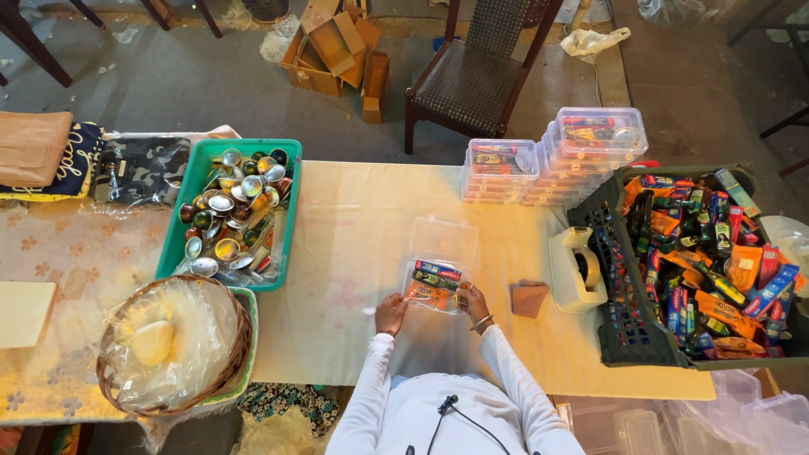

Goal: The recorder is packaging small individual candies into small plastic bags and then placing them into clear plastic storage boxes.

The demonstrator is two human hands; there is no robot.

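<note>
The person's left hand (390, 313) and right hand (474, 302) rest on the near corners of a small clear plastic box (434, 286) lying on the counter (354, 253), its hinged lid (444, 241) thrown open toward twelve o'clock so the tray stays accessible from above. Each grip is narrow, fingertips pinching the box's edge at about seven and four o'clock of it, seemingly to steady it; the box thus sits between the two hands, touching both. Inside lie a few coloured packets (their exact kind is too small to tell). At three o'clock stands a dark crate (628, 278) heaped with similar packets, with a white tape dispenser (580, 268) just beside it. Filled clear boxes (556, 156) are stacked at one o'clock, apparently kept clear of the working spot. A green tray (190, 202) of shiny round pieces sits at ten o'clock.
</note>
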